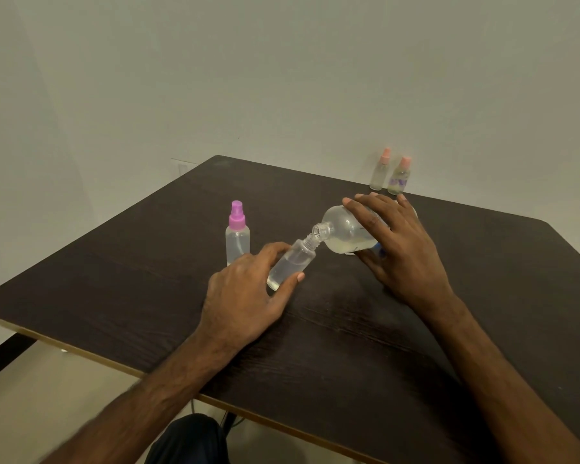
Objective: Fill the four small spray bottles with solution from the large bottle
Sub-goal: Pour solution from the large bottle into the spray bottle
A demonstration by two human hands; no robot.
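My left hand (pixel 245 296) grips a small clear spray bottle (pixel 293 262) with no cap, tilted with its open neck up and to the right. My right hand (pixel 399 242) holds the large clear bottle (pixel 344 234) tipped on its side, its open mouth touching the small bottle's neck. Pale liquid lies in both. A third small bottle with a purple spray cap (pixel 237 234) stands upright just left of my left hand. Two small bottles with pink caps (pixel 380 170) (pixel 399 177) stand at the table's far edge.
All of this is on a dark wooden table (pixel 349 346) set against a plain pale wall. The table's near edge runs diagonally at the lower left, with floor below it. My dark-clad knee (pixel 195 440) shows under the edge.
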